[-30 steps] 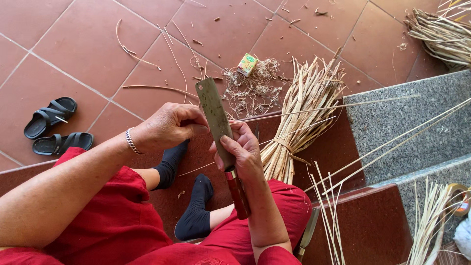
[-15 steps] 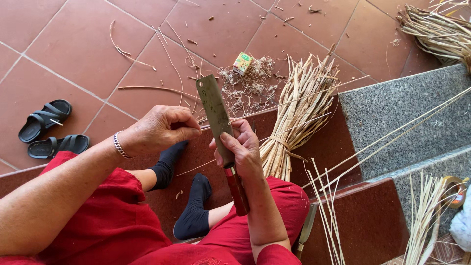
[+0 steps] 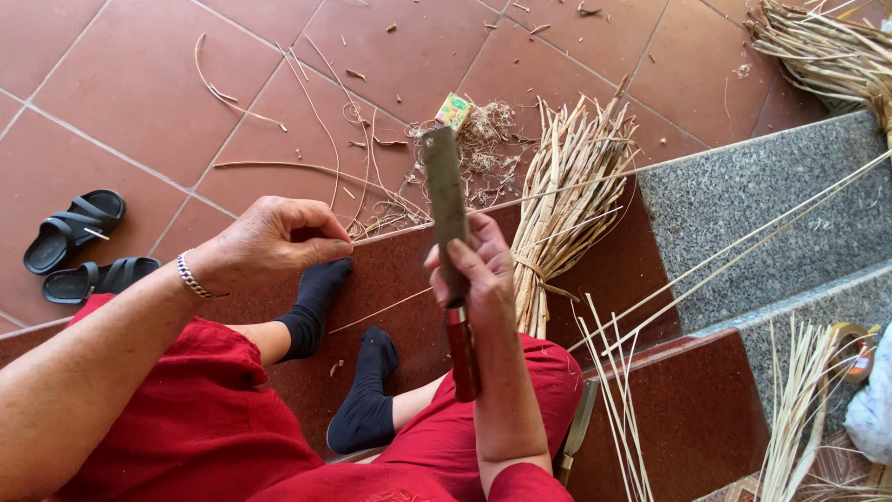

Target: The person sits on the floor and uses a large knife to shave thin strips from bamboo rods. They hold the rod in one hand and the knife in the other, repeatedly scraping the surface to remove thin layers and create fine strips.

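Cleaver (image 3: 444,200) gripped in right hand (image 3: 474,270), left hand (image 3: 269,244) beside

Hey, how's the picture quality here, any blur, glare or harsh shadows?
Head view: even, soft daylight, no harsh shadows; the cleaver in the right hand looks sharp, without glare; the left hand is crisp too; straight step edges bow slightly, suggesting wide-angle distortion.

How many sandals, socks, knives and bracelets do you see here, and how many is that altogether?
Black sandals: 2
Black socks: 2
Cleaver-style knife, held in the right hand: 1
Silver bracelet on the left wrist: 1
Total: 6
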Motion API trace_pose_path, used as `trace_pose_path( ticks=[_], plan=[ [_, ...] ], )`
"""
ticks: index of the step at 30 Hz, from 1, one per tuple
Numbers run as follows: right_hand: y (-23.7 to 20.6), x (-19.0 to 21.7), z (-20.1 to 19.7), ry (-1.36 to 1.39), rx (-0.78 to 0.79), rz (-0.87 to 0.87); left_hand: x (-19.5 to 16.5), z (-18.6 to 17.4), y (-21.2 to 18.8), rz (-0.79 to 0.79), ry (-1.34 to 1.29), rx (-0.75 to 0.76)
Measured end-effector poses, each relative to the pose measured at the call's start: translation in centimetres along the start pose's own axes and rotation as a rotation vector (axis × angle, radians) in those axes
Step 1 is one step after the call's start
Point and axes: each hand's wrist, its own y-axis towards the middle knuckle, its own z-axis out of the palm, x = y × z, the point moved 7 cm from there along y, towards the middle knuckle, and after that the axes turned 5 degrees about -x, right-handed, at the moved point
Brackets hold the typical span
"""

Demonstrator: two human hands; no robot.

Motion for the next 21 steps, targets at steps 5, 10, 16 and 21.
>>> trace_pose_path(
  ticks=[5,10,16,21],
  plan=[
    [-1.9,-3.6,3.8,-0.116,0.131,0.158,-0.8,1.0,0.3,0.103,0.035,-0.022],
    [-1.5,-3.3,2.8,0.006,0.082,0.159,-1.9,0.9,-0.6,0.090,0.070,-0.038],
    [-1.1,-3.1,1.9,0.057,0.084,0.121,-3.5,1.4,-1.0,0.160,0.100,-0.012],
    [-0.9,-3.0,1.1,0.006,0.054,0.089,-3.6,1.2,-1.1,0.094,0.103,-0.007]
  ],
)
